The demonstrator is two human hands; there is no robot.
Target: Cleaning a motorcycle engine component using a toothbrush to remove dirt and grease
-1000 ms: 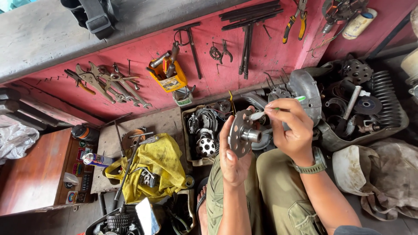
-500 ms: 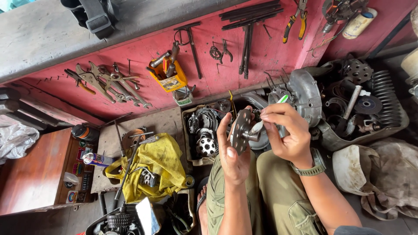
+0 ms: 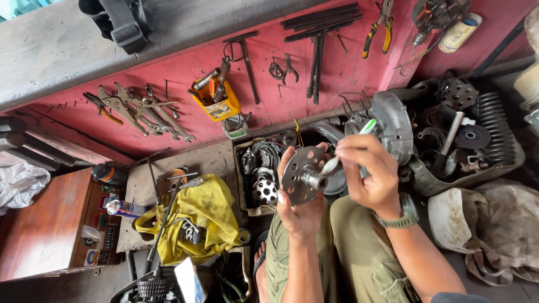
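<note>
Above our knees, our left hand (image 3: 300, 210) grips a round, perforated metal disc (image 3: 302, 175) with a stubby hub, upright between the fingers. Our right hand (image 3: 368, 174) pinches a green-and-white brush (image 3: 351, 147), its tip touching the disc's hub. Just behind lies a tray of greasy engine parts (image 3: 259, 174) and a grey engine casing (image 3: 393, 126). To the left slumps a yellow cloth bag (image 3: 208, 210); pliers and spanners (image 3: 137, 106) hang on the red wall (image 3: 269, 95).

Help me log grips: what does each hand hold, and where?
Left hand grips the perforated metal disc by its rim; right hand pinches a white brush mid-handle.
</note>
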